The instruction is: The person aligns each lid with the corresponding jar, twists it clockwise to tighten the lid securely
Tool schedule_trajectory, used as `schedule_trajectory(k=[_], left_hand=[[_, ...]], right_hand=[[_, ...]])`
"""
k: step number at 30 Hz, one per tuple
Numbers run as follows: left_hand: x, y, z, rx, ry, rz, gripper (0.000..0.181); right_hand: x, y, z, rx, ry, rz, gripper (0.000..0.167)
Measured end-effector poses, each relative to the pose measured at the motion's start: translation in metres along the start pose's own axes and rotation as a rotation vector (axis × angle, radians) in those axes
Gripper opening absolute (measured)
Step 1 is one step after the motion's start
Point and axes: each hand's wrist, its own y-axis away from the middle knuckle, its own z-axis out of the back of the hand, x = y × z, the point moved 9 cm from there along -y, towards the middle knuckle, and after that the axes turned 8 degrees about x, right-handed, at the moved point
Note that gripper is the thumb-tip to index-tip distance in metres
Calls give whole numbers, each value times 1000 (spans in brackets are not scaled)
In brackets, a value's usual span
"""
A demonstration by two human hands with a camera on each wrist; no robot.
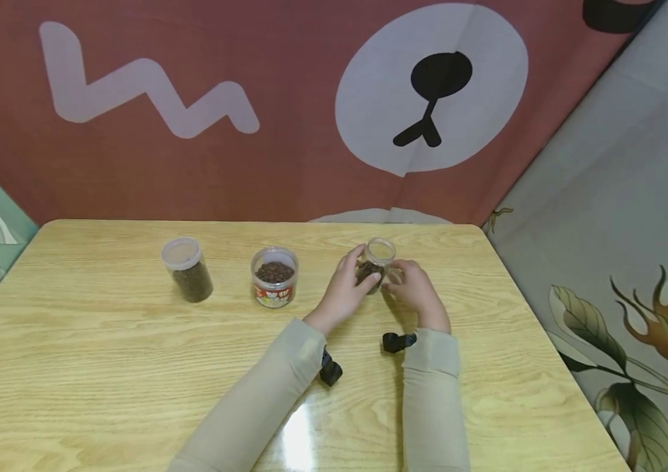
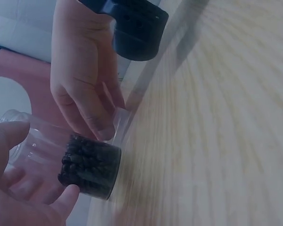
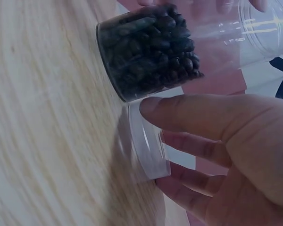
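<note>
An uncapped clear plastic jar (image 1: 380, 252), partly filled with dark bean-like pieces (image 3: 148, 52), stands upright on the table in the head view. My left hand (image 1: 342, 292) grips it from the left, thumb and fingers around its wall. Just right of the jar's base, my right hand (image 1: 416, 292) pinches a translucent round lid (image 3: 148, 141) between thumb and fingers. In the right wrist view the lid is down at the table surface, close beside the jar. My hand hides most of this lid in the head view.
Left of my hands stands a clear tub (image 1: 275, 295) with a red label and brown pieces inside, its top uncovered. Farther left is a jar (image 1: 192, 278) of dark contents under a whitish lid. The wooden table (image 1: 133, 367) meets a printed curtain (image 1: 286, 164) behind.
</note>
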Motion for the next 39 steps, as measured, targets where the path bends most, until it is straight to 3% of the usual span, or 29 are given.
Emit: schedule_trajectory(k=[11, 23, 31, 39], left_hand=[[-2, -4, 1, -55, -69, -49, 62], [-1, -5, 0, -87, -113, -75, 58], [2, -4, 2, -47, -83, -62, 61], [6, -1, 3, 24, -3, -62, 61]], right_hand=[[4, -2, -1, -14, 49, 63, 39], [-7, 4, 8, -43, -23, -24, 48], [-11, 12, 21, -110, -123, -30, 50], [-11, 16, 30, -165, -137, -14, 52]])
